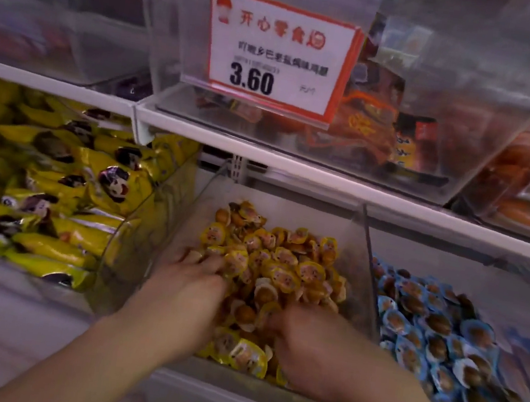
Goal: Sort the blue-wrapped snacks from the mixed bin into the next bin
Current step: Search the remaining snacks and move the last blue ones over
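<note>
While both hands dig into the middle bin [362,235], the left hand [193,279] lies flat on the heap of yellow snacks [281,271] at its left side, fingers spread wide and holding nothing. The right hand [308,346] is nearer and to the right, knuckles up and fingers curled down into the heap; whether its grip holds a piece I cannot tell (the fingertips are buried and blurred). No blue wrapper shows among the yellow ones. The blue snacks [442,331] fill the next bin [373,301] to the right, just past the clear wall. A far-left bin holds yellow bags [65,179]. On the shelf [264,148] above hangs a price tag [279,54] reading 3.60.
</note>
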Action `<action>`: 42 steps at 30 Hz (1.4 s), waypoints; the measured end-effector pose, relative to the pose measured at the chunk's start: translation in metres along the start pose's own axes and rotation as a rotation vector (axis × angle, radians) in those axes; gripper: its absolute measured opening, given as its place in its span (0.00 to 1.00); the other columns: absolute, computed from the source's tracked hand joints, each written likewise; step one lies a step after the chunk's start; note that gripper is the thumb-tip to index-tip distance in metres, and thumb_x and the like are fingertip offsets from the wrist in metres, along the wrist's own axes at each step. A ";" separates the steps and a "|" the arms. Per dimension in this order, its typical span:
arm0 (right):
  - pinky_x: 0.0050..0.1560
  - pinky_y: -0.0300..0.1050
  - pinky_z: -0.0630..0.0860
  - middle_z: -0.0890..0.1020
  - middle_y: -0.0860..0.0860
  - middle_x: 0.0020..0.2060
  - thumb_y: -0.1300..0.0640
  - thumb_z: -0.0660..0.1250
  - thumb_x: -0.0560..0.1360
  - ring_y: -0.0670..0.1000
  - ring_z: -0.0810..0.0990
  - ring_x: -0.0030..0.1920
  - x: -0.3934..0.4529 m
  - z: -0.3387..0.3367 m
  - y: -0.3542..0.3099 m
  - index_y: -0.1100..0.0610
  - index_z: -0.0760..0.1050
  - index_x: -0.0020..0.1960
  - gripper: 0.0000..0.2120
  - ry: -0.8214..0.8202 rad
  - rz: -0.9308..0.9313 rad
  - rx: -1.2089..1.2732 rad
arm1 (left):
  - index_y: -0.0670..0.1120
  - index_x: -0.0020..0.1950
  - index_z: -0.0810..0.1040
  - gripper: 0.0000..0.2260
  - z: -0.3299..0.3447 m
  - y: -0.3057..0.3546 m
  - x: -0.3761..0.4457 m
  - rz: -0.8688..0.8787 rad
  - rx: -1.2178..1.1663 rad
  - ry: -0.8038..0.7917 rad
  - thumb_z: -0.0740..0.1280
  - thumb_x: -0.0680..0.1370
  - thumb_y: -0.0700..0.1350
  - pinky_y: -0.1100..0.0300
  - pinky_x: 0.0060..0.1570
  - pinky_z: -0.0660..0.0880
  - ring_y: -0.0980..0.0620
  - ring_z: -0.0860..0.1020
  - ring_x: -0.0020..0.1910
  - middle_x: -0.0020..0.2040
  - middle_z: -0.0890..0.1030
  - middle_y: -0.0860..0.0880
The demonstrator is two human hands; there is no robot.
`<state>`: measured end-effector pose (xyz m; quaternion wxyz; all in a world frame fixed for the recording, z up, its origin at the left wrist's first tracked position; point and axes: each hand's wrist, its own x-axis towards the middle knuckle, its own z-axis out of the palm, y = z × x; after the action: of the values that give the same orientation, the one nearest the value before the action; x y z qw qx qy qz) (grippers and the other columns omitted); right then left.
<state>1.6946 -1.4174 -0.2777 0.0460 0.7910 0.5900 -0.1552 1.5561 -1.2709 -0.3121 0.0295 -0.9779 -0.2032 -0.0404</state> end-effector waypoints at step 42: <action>0.40 0.46 0.83 0.87 0.45 0.39 0.42 0.76 0.67 0.45 0.86 0.41 0.006 -0.001 -0.003 0.46 0.83 0.48 0.13 0.684 0.241 0.942 | 0.63 0.76 0.55 0.31 -0.014 0.016 -0.012 0.053 -0.629 0.293 0.60 0.75 0.67 0.51 0.58 0.74 0.47 0.75 0.60 0.66 0.72 0.54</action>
<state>1.6930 -1.4105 -0.2784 -0.4854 0.7928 0.3449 -0.1302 1.5507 -1.2917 -0.3000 -0.2433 -0.9278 -0.1489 -0.2404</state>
